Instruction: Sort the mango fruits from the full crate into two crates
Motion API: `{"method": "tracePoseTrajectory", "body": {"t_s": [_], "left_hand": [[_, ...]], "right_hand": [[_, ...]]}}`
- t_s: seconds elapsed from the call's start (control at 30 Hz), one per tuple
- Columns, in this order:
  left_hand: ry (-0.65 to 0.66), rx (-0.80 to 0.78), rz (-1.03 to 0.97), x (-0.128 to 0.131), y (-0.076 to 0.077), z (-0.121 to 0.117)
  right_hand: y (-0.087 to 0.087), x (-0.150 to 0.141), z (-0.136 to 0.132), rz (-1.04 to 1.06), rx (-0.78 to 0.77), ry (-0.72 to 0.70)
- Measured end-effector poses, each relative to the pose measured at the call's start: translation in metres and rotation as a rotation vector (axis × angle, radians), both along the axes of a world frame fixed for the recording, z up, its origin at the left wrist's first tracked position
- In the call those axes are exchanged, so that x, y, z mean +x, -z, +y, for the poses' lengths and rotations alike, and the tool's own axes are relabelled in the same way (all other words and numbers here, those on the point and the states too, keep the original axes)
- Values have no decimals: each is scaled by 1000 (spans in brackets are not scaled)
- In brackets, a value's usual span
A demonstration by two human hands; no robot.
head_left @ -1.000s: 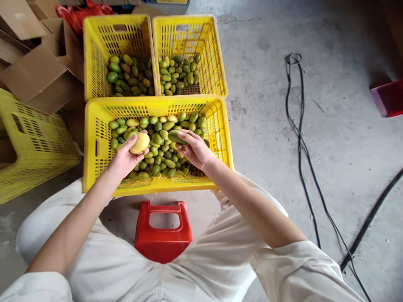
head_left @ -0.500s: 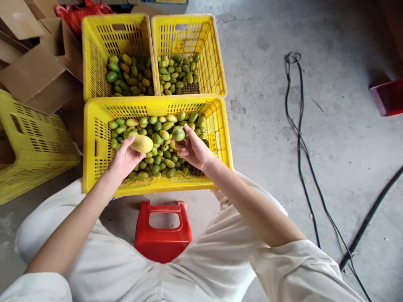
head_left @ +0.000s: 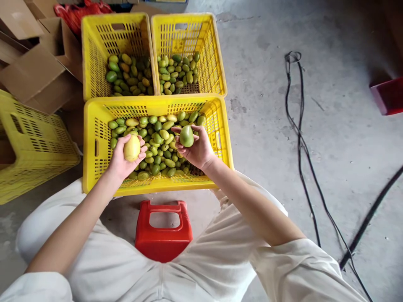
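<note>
Over the near yellow crate (head_left: 157,191), both of my hands hold fruit. My left hand (head_left: 121,161) is curled around a yellow mango (head_left: 132,148), thumb on its near left side and fingers beneath it. In my right hand (head_left: 200,149) a green mango (head_left: 187,136) rests on the upturned palm and fingers. Below the hands, many green and yellowish mangoes (head_left: 157,138) cover the crate's floor. The undersides of both held fruits are hidden.
Two more yellow crates, a left one (head_left: 85,63) and a right one (head_left: 220,67), stand behind with mangoes inside. Another yellow crate (head_left: 40,147) leans at far left near cardboard boxes (head_left: 34,75). A red stool (head_left: 163,247) sits between the legs; black cables (head_left: 302,155) lie on the floor.
The yellow mango has turned from lying sideways to upright in my left hand. My right hand has rolled palm up, moving the green mango slightly right and nearer.
</note>
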State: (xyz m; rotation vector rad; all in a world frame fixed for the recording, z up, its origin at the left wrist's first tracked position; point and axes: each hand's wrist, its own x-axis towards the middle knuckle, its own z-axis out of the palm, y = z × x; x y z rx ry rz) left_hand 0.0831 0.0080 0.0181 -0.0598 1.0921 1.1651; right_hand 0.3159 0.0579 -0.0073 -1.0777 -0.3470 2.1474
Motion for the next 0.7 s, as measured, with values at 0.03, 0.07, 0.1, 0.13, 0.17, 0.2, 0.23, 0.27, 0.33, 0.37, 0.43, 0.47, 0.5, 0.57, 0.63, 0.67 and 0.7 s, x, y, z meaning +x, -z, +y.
{"method": "tracePoseTrajectory", "body": {"t_s": [0.03,0.07,0.1,0.13,0.17,0.2,0.23,0.27,0.33,0.37,0.43,0.47,0.5,0.57,0.63,0.67,0.7], "left_hand": [[-3,-8,-3,0,-1,0],[-4,-15,-6,0,-3,0],[-2,-20,-7,-1,-4,0],[2,-25,-6,-1,-6,1],[9,-30,-2,-2,-7,1],[16,-35,6,-2,-8,1],[21,-38,15,-2,-9,1],[24,-39,25,-2,-10,1],[18,-38,39,-1,-11,1],[6,-34,44,0,-11,1],[-27,-26,44,0,-11,0],[-43,-23,41,1,-11,0],[-57,-17,36,0,-10,-1],[-72,5,34,0,-7,-2],[-59,35,45,-1,-2,-4],[-46,51,55,-1,0,-4],[-32,67,69,-1,3,-5]], "right_hand": [[0,0,0,8,-1,13],[1,0,1,19,-4,26],[1,0,1,29,-9,38],[2,0,2,37,-16,49],[2,0,2,42,-24,57],[3,-1,3,44,-34,64],[4,-1,3,42,-45,71],[4,-2,3,37,-58,77],[5,-2,3,24,-81,84],[5,-3,3,17,-87,85],[4,-2,3,0,-85,82],[3,-2,3,-7,-81,81],[3,-2,3,-12,-80,81],[1,-3,3,-13,-91,75],[0,-4,3,-7,-101,57],[0,-4,3,-6,-105,49],[-1,-4,3,-6,-110,43]]}}
